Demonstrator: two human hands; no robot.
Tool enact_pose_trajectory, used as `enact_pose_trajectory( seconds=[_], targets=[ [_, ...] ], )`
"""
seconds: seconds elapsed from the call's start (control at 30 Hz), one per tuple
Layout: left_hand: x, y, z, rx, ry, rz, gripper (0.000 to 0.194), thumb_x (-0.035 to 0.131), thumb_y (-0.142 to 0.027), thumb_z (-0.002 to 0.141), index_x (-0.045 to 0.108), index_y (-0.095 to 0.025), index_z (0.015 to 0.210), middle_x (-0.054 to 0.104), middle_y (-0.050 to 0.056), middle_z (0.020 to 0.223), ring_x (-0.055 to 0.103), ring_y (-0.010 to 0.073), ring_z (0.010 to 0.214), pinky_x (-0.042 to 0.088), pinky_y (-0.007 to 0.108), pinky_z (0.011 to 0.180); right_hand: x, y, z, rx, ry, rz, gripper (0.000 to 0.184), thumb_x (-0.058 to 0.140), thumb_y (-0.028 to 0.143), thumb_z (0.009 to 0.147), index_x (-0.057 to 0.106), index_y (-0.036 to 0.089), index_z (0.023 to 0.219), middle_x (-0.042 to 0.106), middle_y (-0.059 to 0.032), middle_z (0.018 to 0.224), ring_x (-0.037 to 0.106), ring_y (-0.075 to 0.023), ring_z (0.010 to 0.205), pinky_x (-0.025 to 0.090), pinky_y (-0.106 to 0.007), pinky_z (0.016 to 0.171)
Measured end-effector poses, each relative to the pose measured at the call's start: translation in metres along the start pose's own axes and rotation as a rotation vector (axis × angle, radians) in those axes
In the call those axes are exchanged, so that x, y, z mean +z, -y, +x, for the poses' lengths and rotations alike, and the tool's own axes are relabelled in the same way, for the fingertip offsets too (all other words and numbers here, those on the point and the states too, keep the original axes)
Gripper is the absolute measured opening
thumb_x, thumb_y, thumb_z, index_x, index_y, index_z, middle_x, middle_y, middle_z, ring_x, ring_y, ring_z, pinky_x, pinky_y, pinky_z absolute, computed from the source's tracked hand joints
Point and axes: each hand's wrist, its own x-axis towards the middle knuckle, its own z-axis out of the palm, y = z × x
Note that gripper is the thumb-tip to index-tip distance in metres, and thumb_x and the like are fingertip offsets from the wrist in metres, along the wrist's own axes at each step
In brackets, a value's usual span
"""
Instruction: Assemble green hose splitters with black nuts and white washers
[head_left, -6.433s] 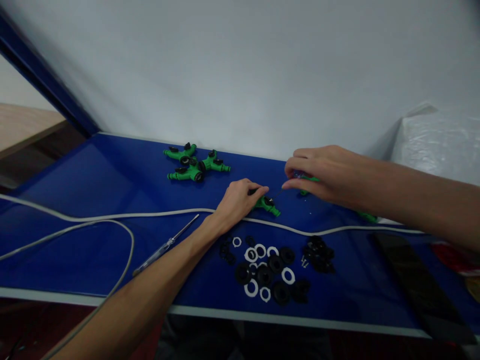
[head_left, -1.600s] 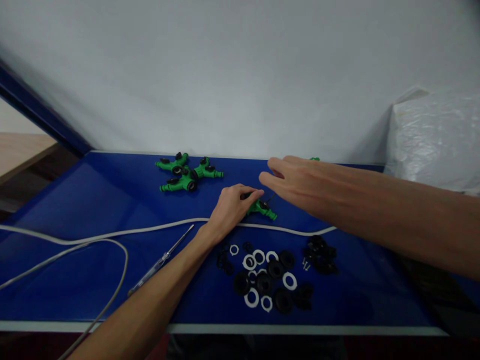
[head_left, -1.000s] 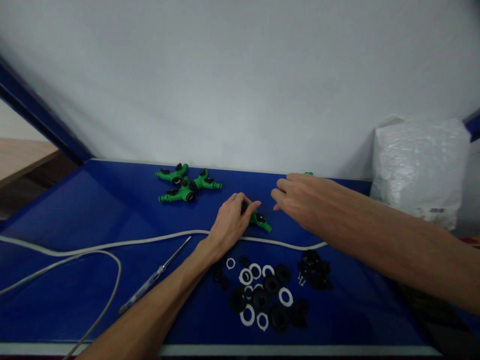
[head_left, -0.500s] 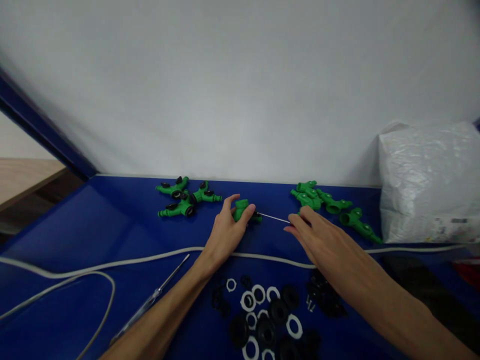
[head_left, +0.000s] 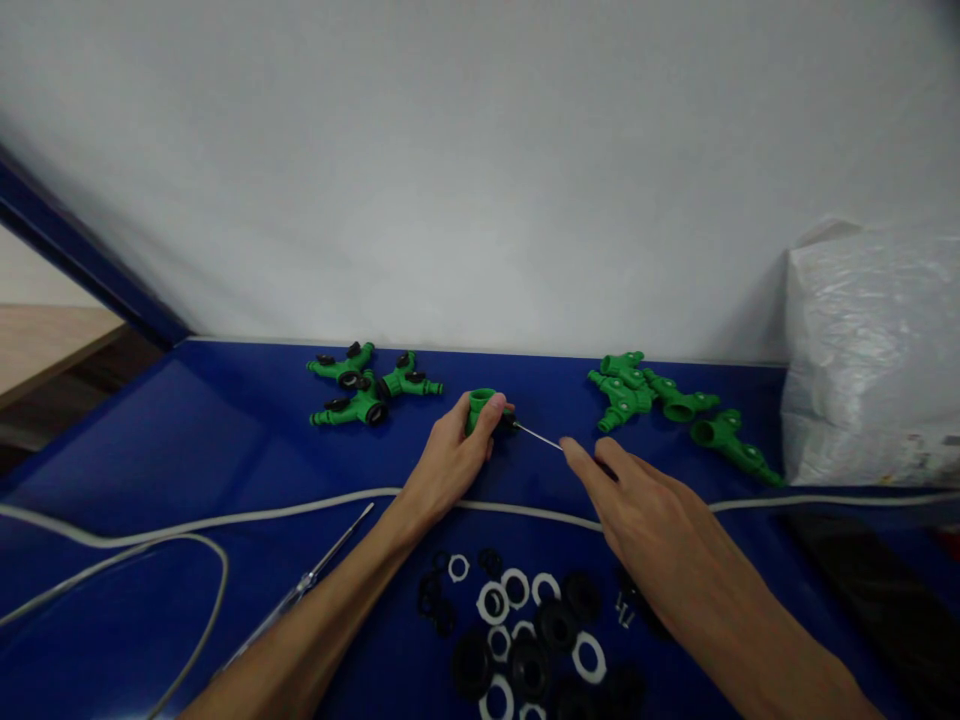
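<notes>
My left hand (head_left: 459,445) is closed around a green plastic Y-shaped hose connector (head_left: 480,402), its round opening facing up. On the connector's right side sits a small black part (head_left: 508,421). My right hand (head_left: 626,490) grips a screwdriver, its handle hidden by the fingers. The thin metal shaft (head_left: 538,436) reaches left, and its tip meets the black part. Below my hands lie white rings (head_left: 589,657), black rings (head_left: 557,625) and a few small screws (head_left: 624,609).
Assembled connectors with black valves (head_left: 351,405) lie at the back left. Bare green connectors (head_left: 626,395) lie at the back right, beside a plastic-wrapped package (head_left: 870,360). A pale cable (head_left: 300,507) crosses the blue table. Another screwdriver (head_left: 307,580) rests by my left forearm.
The connector has tilted so its opening shows more. My right hand has turned over the screwdriver and shifted slightly, with the tip still at the connector. The view has moved a little.
</notes>
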Motion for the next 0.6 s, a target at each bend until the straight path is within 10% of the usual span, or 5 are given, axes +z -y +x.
enact_pose_trajectory(
  seconds=[0.17,0.33,0.5,0.6],
  targets=[
    [0.001,-0.003,-0.003,0.037,0.025,0.068,0.048,0.044,-0.058,0.102,0.065,-0.018,0.118,0.059,-0.001,0.076,0.052,0.0145,0.070,0.040,0.027,0.067,0.004,-0.001,0.001,0.275,0.095,0.525,0.037,0.039,0.013,0.099,0.074,0.012,0.112,0.074,-0.0117,0.088,0.071,-0.0210,0.065,0.058,-0.032,0.059],
    [0.001,-0.004,-0.003,0.046,0.001,0.065,0.049,0.045,-0.059,0.101,0.066,-0.018,0.118,0.063,0.000,0.078,0.054,0.0153,0.068,0.040,0.027,0.064,0.005,-0.005,0.007,0.724,0.450,1.202,0.047,0.042,0.051,0.104,0.071,0.015,0.117,0.051,0.0046,0.052,0.047,-0.0141,0.041,0.036,-0.024,0.039],
    [0.004,0.002,-0.001,0.024,-0.053,0.014,0.049,0.048,-0.061,0.099,0.064,-0.019,0.120,0.074,0.005,0.094,0.061,0.0172,0.071,0.044,0.028,0.065,0.008,0.001,0.005,0.463,0.162,0.773,0.028,0.048,0.028,0.100,0.069,0.017,0.115,0.077,-0.0127,0.101,0.075,-0.0257,0.088,0.060,-0.038,0.078],
    [0.004,0.005,0.000,0.002,-0.052,0.013,0.049,0.048,-0.062,0.099,0.060,-0.022,0.124,0.076,0.006,0.106,0.066,0.0194,0.079,0.048,0.031,0.071,0.007,0.006,-0.001,0.319,0.081,0.480,0.033,0.043,0.013,0.096,0.062,0.015,0.123,0.076,-0.0155,0.106,0.076,-0.0252,0.086,0.062,-0.036,0.073]
  ],
)
